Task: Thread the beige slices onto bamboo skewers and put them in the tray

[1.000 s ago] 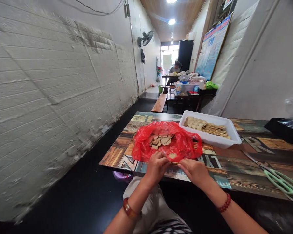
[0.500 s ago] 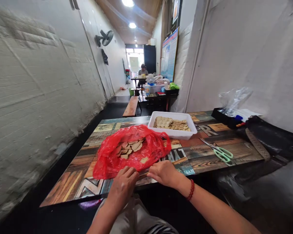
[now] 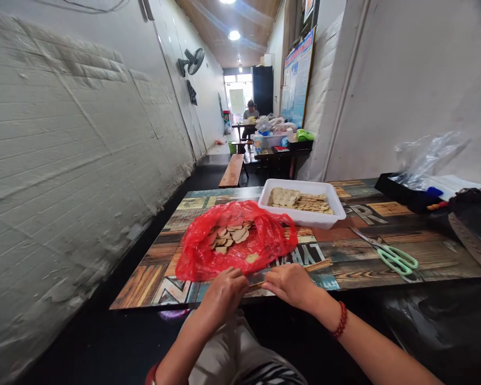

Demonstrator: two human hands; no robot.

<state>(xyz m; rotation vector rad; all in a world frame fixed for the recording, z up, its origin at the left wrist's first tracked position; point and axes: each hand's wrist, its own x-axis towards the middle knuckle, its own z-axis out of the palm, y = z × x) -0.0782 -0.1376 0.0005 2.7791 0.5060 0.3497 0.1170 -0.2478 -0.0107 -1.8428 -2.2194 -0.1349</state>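
My left hand (image 3: 224, 293) is closed, with its fingertips on one end of a thin tan strip (image 3: 256, 286) at the table's front edge. Pinching the same strip from the other side is my right hand (image 3: 289, 286), with red beads on the wrist. The fingers hide most of the strip, so its full shape is unclear. Just beyond both hands lies a crumpled red plastic bag (image 3: 196, 256), its mouth spread wide. Flat, thin tan pieces with rounded edges (image 3: 238, 234) lie loose inside it. A white plastic tub (image 3: 300, 218) behind the bag holds similar pieces in rows.
Green-handled scissors (image 3: 396, 259) lie to the right on the wood-patterned table (image 3: 140, 278). A black tray (image 3: 404, 192) with clear plastic and a black bag (image 3: 475, 214) are at the far right. Beyond are a bench (image 3: 231, 170), a second cluttered table and a seated person (image 3: 250, 111).
The whole view has shifted, so the scene sits further right. Both hands keep about the same place by the bag, still on the thin strip.
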